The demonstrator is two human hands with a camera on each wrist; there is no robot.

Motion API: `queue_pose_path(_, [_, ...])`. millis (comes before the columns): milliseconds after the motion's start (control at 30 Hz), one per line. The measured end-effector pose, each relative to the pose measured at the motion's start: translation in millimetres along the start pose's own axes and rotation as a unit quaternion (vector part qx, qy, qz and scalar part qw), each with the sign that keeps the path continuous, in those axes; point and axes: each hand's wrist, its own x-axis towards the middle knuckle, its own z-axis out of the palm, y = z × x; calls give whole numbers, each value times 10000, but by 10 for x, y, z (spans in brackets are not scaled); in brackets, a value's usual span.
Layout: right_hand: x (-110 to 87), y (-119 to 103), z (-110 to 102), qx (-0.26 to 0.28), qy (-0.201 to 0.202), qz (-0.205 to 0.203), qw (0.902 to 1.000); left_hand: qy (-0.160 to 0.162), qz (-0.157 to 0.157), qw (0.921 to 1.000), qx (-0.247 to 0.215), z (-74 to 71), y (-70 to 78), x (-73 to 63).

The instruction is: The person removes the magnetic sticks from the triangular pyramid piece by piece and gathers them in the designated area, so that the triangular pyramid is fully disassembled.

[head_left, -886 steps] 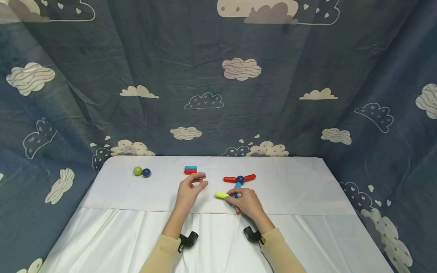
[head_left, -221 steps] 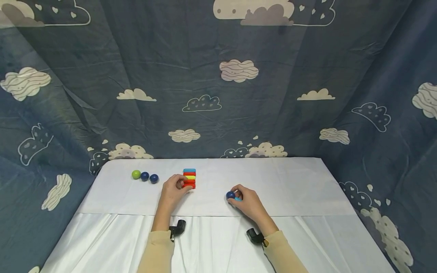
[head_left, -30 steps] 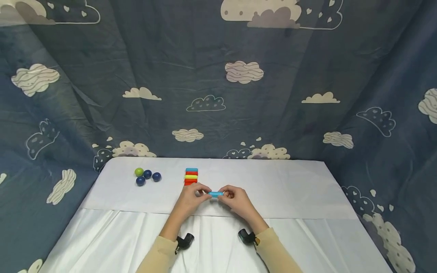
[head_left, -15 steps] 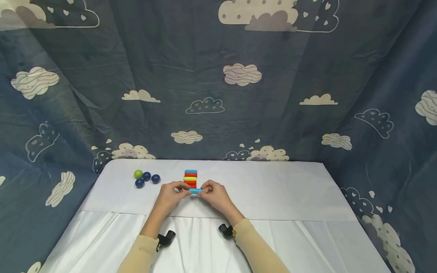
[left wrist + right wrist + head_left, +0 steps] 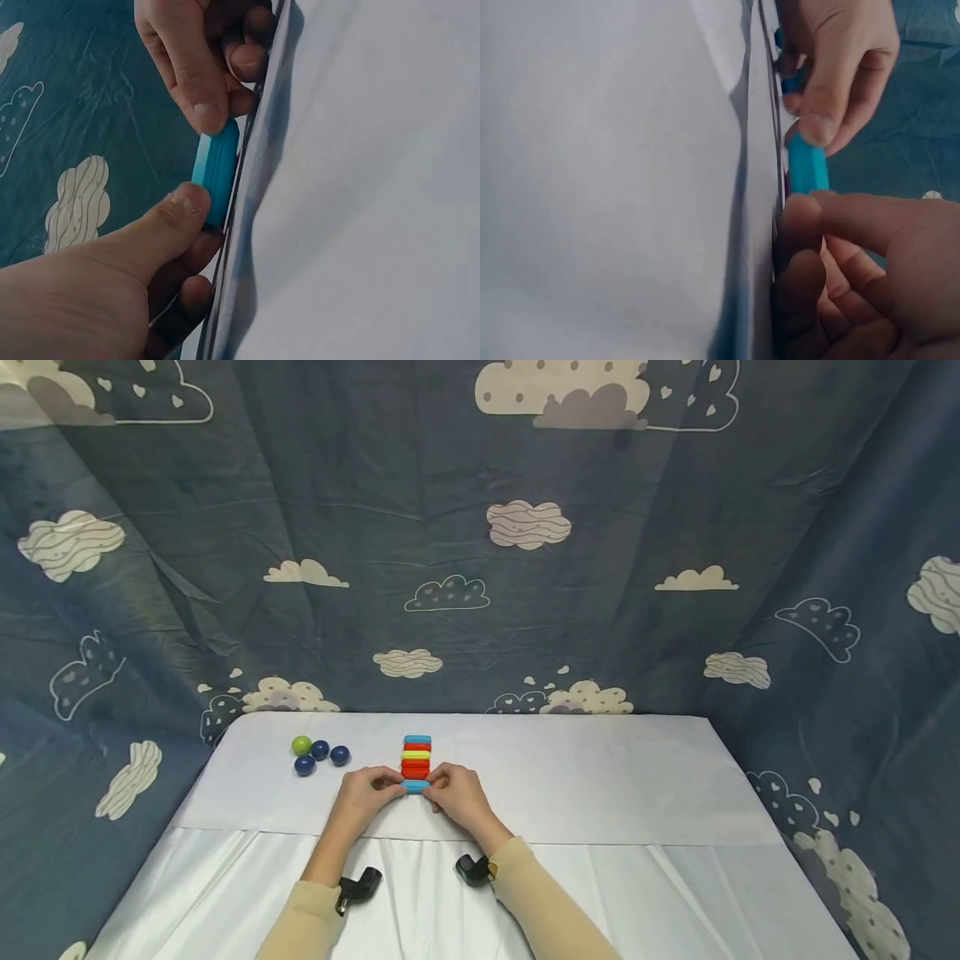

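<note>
A light blue rod (image 5: 415,787) is pinched at both ends, by my left hand (image 5: 363,795) at its left end and my right hand (image 5: 460,795) at its right. It lies crosswise at the near end of a row of short rods: red rods (image 5: 415,772), a yellow rod (image 5: 416,755), another red rod (image 5: 417,747) and a far light blue rod (image 5: 417,739). Both wrist views show thumbs on the ends of the held light blue rod (image 5: 216,169), its middle bare between them. In the right wrist view the rod (image 5: 807,163) stands between the two thumbs.
Left of the row, a green ball (image 5: 302,745) and three dark blue balls (image 5: 320,750) sit close together on the white table (image 5: 600,777). A dark curtain with cloud prints (image 5: 450,527) hangs behind and at both sides.
Both hands have carried the light blue rod left to the near end of the row. Earlier the right hand held it with a dark blue ball, which now appears to sit among the balls.
</note>
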Motion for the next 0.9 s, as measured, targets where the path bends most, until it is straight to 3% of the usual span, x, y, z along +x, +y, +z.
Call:
queue_pose_path(300, [13, -64, 81, -62, 308, 90, 9995, 269, 45, 9996, 63, 6, -26, 0])
queue_pose_path(500, [8, -54, 103, 60, 350, 182, 9992, 417, -85, 9990, 122, 12, -22, -30])
queue_pose_path(733, [-37, -53, 2, 263, 75, 102, 9996, 561, -171, 9983, -35, 2, 43, -52])
queue_pose_path(900, [-162, 2, -284, 359, -338, -231, 9985, 686, -99, 9976, -82, -32, 156, -17])
